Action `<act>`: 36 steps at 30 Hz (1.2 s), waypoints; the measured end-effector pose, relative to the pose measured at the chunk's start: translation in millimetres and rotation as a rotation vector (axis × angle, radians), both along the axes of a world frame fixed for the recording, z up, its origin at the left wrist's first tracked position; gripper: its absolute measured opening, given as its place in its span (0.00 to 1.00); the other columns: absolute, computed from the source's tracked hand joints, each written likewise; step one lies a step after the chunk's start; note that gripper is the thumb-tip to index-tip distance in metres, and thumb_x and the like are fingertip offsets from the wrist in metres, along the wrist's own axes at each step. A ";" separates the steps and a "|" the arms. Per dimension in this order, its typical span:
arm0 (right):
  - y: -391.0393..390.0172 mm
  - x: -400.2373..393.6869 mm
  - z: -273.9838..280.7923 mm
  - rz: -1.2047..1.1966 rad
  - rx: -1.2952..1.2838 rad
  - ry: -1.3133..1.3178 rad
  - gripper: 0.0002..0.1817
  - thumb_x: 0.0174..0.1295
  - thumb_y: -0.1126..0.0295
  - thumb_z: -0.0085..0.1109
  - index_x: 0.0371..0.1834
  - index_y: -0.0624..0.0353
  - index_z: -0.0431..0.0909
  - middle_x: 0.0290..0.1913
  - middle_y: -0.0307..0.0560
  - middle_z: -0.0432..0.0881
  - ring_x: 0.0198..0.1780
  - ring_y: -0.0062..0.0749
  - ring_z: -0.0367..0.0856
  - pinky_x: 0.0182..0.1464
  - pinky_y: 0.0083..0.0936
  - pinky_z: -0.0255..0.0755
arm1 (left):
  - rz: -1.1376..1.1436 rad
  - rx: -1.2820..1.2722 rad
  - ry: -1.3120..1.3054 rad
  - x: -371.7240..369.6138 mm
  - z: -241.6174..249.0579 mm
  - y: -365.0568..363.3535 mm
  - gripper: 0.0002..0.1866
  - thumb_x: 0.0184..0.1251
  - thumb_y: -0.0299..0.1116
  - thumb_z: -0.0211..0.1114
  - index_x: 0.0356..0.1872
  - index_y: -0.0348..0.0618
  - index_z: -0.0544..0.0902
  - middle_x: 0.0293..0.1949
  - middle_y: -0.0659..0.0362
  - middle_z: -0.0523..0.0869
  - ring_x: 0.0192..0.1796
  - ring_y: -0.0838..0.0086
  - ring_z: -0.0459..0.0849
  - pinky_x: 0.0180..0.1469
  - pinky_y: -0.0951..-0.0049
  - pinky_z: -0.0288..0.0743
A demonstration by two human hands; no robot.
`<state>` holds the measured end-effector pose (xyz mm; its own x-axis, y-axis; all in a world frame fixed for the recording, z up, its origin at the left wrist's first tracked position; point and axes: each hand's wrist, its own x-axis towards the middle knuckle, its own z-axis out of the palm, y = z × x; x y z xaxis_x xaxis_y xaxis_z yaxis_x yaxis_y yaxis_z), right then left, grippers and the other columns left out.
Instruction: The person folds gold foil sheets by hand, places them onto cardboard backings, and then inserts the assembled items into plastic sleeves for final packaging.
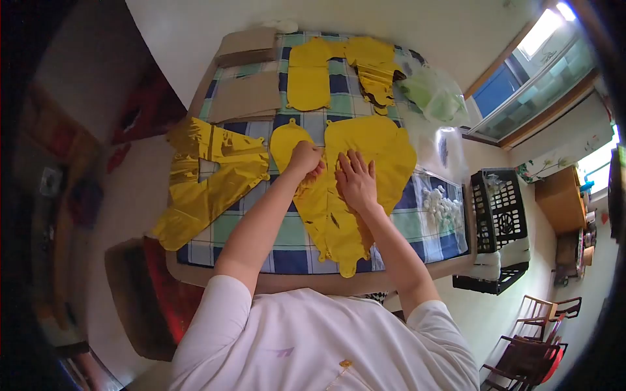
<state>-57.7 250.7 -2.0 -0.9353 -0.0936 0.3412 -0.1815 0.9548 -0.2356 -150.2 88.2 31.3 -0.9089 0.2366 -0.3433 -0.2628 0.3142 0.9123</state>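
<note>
Where the patterned tablecloth (261,242) reaches its left edge, you have a gold foil letter A (225,144) lying askew, its lower leg hanging over the table's rim and a square opening showing the cloth through it. Beyond it, toward the far left corner, sit a stack of brown cardboard (246,47) and, nearer you, flatter brown sheets (246,94). Next comes the crinkled gold foil shape (336,225) right in front of you, tapering toward your body; whether it is one piece or overlapping ones, you cannot tell from here. Your left hand (306,160) is over its left arm, fingers curled in and mostly closed, though whether they grip the foil is hidden. Past that hand, at the far side, lies a long gold foil piece (310,78). Your right hand (357,181) rests palm down on the central foil, fingers extended and a little apart, grasping nothing. Farther back is a creased gold foil piece (375,68), with a pale green plastic bag (430,94) just to its right. Nearer you on that side, small white pieces (442,203) lie heaped, and beyond the table's right edge stands a black crate (499,215).
</note>
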 end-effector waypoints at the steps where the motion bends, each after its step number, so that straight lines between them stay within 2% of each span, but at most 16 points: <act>1: 0.5 -0.5 -1.5 0.001 0.002 0.004 0.25 0.67 0.58 0.46 0.67 0.50 0.66 0.70 0.51 0.63 0.72 0.45 0.57 0.71 0.56 0.45 | -0.007 0.015 -0.008 -0.6 0.1 2.7 0.11 0.64 0.28 0.56 0.28 0.30 0.82 0.18 0.52 0.83 0.15 0.70 0.82 0.18 0.73 0.75; 5: 0.7 -0.9 -3.8 -0.006 0.010 0.011 0.25 0.67 0.58 0.47 0.66 0.50 0.67 0.70 0.50 0.63 0.73 0.43 0.57 0.71 0.57 0.45 | -0.049 -0.114 0.064 -0.7 -1.7 12.4 0.11 0.61 0.33 0.61 0.29 0.33 0.83 0.20 0.52 0.84 0.17 0.68 0.84 0.21 0.71 0.76; 8: -1.8 0.7 0.7 -0.010 0.002 -0.012 0.24 0.66 0.58 0.47 0.66 0.50 0.67 0.70 0.50 0.63 0.73 0.43 0.57 0.71 0.57 0.44 | -0.143 -0.389 0.365 -13.6 -17.7 5.6 0.10 0.59 0.33 0.64 0.29 0.36 0.83 0.24 0.50 0.85 0.24 0.64 0.86 0.30 0.66 0.79; 11: -2.5 1.2 4.6 -0.007 -0.027 -0.026 0.25 0.66 0.59 0.47 0.66 0.51 0.67 0.70 0.50 0.63 0.73 0.44 0.56 0.71 0.57 0.44 | 0.257 -0.357 0.628 -27.6 -32.3 -7.8 0.06 0.58 0.28 0.59 0.31 0.38 0.83 0.28 0.50 0.85 0.34 0.54 0.84 0.41 0.60 0.78; 14: -0.1 -0.2 -3.3 0.005 -0.016 0.012 0.25 0.66 0.59 0.47 0.66 0.52 0.67 0.70 0.50 0.63 0.73 0.44 0.57 0.70 0.57 0.44 | 0.405 -0.240 0.618 -40.0 -2.2 -31.9 0.07 0.58 0.28 0.59 0.35 0.39 0.82 0.35 0.48 0.84 0.40 0.52 0.83 0.44 0.58 0.76; 17: -1.2 -0.7 -2.2 -0.013 0.010 -0.020 0.25 0.66 0.58 0.46 0.66 0.52 0.67 0.70 0.50 0.63 0.72 0.44 0.57 0.70 0.58 0.45 | 0.327 -0.478 0.935 -72.7 -7.1 -44.4 0.08 0.62 0.29 0.56 0.39 0.40 0.80 0.42 0.47 0.82 0.46 0.52 0.81 0.48 0.57 0.74; 20: -2.9 2.1 4.1 -0.004 -0.011 -0.026 0.25 0.67 0.57 0.46 0.66 0.52 0.67 0.70 0.50 0.64 0.72 0.44 0.57 0.70 0.59 0.44 | -0.067 -0.600 0.948 -91.5 -5.8 -37.7 0.11 0.64 0.27 0.51 0.42 0.38 0.79 0.47 0.46 0.80 0.51 0.53 0.78 0.52 0.57 0.72; 23: 0.5 -1.1 1.2 -0.002 -0.012 -0.062 0.25 0.68 0.56 0.45 0.67 0.51 0.66 0.70 0.50 0.63 0.73 0.45 0.57 0.70 0.59 0.44 | -0.184 -0.631 0.986 -115.9 -25.0 -16.4 0.11 0.63 0.26 0.51 0.42 0.36 0.80 0.43 0.49 0.81 0.54 0.54 0.77 0.56 0.59 0.71; 26: 0.4 -13.3 14.0 0.019 0.002 -0.031 0.25 0.68 0.58 0.47 0.67 0.51 0.66 0.70 0.50 0.63 0.73 0.44 0.57 0.70 0.58 0.46 | -0.234 -0.665 1.193 -128.5 -35.0 -10.3 0.11 0.62 0.26 0.51 0.39 0.37 0.81 0.44 0.50 0.81 0.53 0.54 0.78 0.56 0.59 0.73; 29: -3.1 -37.2 33.5 0.072 0.022 0.006 0.26 0.67 0.59 0.48 0.67 0.53 0.65 0.71 0.50 0.62 0.73 0.42 0.56 0.70 0.57 0.46 | -0.345 -0.865 0.843 -129.2 -9.2 -5.8 0.10 0.62 0.27 0.53 0.39 0.38 0.81 0.43 0.50 0.82 0.50 0.55 0.80 0.52 0.58 0.75; 33: -12.0 -103.1 29.4 0.135 0.089 0.101 0.25 0.66 0.61 0.52 0.66 0.55 0.66 0.69 0.48 0.64 0.72 0.42 0.58 0.69 0.56 0.50 | -0.191 -0.603 0.835 -148.2 -5.9 -9.7 0.10 0.61 0.32 0.58 0.32 0.35 0.82 0.35 0.47 0.85 0.41 0.53 0.83 0.44 0.58 0.77; 36: -26.0 -138.1 33.1 0.174 0.032 0.069 0.25 0.68 0.60 0.47 0.67 0.57 0.65 0.70 0.50 0.63 0.73 0.39 0.56 0.71 0.57 0.45 | -0.132 -0.381 0.770 -166.4 -1.2 -16.7 0.09 0.58 0.32 0.64 0.31 0.36 0.83 0.32 0.47 0.85 0.38 0.54 0.84 0.41 0.59 0.77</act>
